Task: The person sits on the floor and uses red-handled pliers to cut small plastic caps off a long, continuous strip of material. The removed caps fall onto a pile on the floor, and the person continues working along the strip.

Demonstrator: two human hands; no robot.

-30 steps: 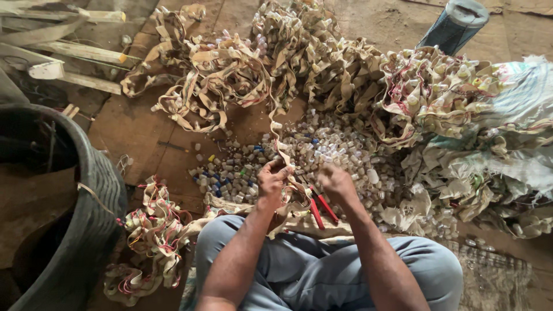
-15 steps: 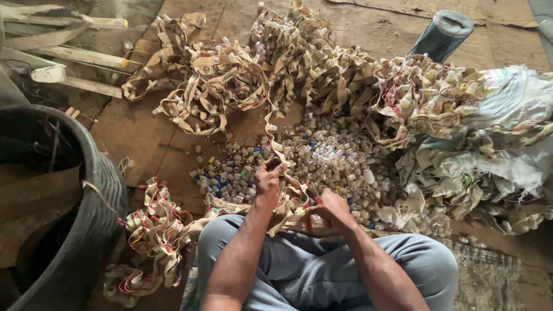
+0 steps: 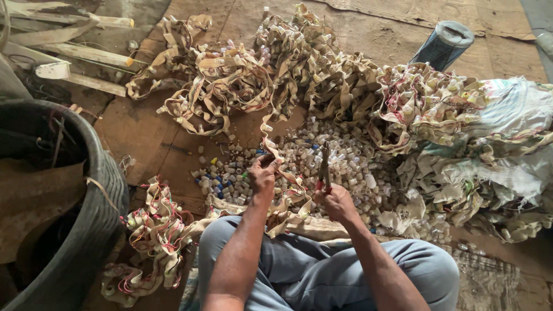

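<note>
Head view, looking down over the knees. Left hand (image 3: 263,174) pinches a beige strap (image 3: 269,133) studded with small caps and red wire, fingers closed on it, holding it taut in front of the body. Right hand (image 3: 337,201) is wrapped around red-handled pliers (image 3: 324,168), tip pointing up and away, just beside the strap but apart from it.

Judged step: stripping fittings off the strap, tool between cuts. The next cut calls for the pliers' tip to meet the strap close to the left fingers.

Loose caps (image 3: 322,155), white with some blue, lie heaped beyond the hands. Tangled strap bundles (image 3: 230,80) ring the heap; worked pieces (image 3: 155,224) sit by the left knee.

Floor is worn brown board (image 3: 138,126). Dark tub (image 3: 86,190) at left, wooden slats (image 3: 75,52) behind, woven sack (image 3: 512,115) at right, a blue cylindrical container (image 3: 442,45) beyond.
</note>
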